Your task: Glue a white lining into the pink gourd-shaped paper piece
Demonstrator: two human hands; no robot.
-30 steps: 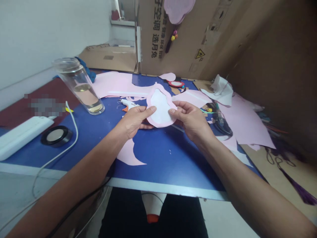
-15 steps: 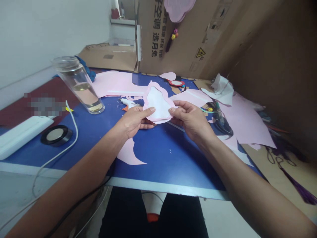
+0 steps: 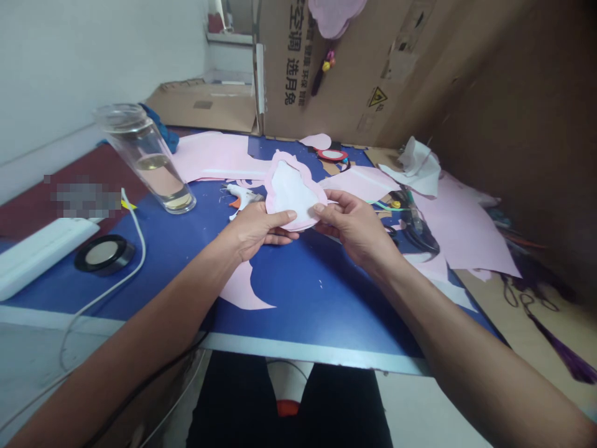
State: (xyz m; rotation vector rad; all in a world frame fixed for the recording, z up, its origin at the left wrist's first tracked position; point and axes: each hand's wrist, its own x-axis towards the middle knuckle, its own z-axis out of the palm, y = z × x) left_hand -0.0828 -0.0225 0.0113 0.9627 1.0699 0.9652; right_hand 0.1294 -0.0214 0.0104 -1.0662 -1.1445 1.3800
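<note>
A pink scalloped cutout [image 3: 293, 190] with a white inner panel is held above the blue table. My left hand [image 3: 261, 229] pinches its lower left edge, thumb on top and fingers beneath. On the right edge, my right hand [image 3: 347, 221] grips it between thumb and fingers. Just behind my left hand lies a white glue gun [image 3: 242, 198] with an orange trigger. A pink scrap [image 3: 243, 289] with a pointed end rests below my left hand.
A glass bottle [image 3: 161, 177] of pale liquid, a black round roll [image 3: 105, 255] and a white power strip [image 3: 46, 252] are at left. Pink sheets [image 3: 466, 230], white crumpled material [image 3: 417, 168] and a purple tassel [image 3: 562, 351] lie at right. Cardboard [image 3: 345, 93] stands behind.
The pink cutout has shifted slightly left and tilted. My left thumb reaches a little farther over it, and my right thumb has moved slightly left.
</note>
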